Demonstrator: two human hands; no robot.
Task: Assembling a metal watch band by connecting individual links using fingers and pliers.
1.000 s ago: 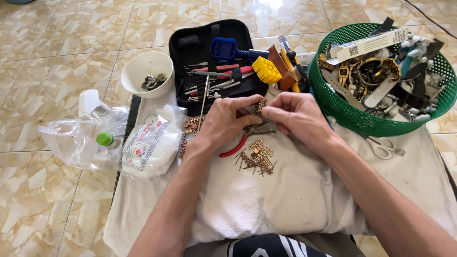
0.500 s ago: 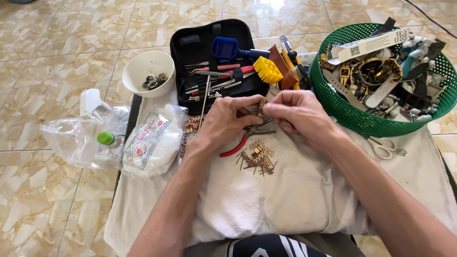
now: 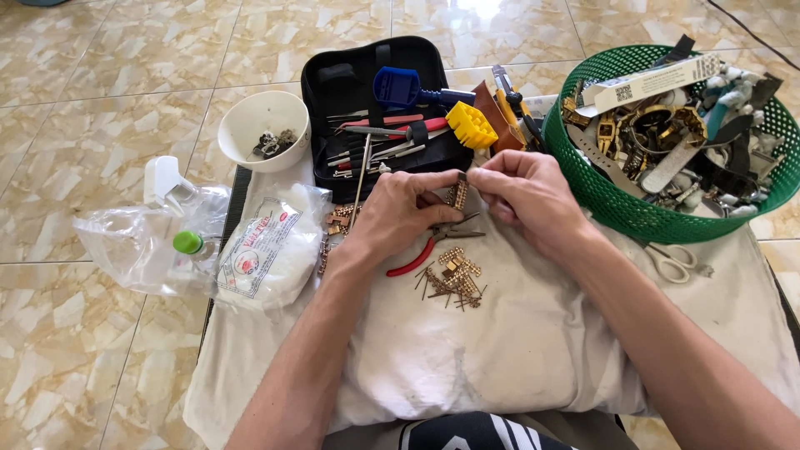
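Marbled floor tiles surround a white cloth [image 3: 533,350]. Since a second ago the gold watch-band segment [image 3: 457,193] has been kept pinched between the left hand [image 3: 406,212] and right hand [image 3: 521,196], barely shifted, so the fine work continues. Watches fill the green basket [image 3: 617,208]; small parts lie in the white bowl [image 3: 250,125]; tools sit in the black case [image 3: 333,92].

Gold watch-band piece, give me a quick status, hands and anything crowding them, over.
Left hand and right hand both pinch the gold band piece. Held above the white cloth. Red-handled pliers and loose gold links lie just beneath.
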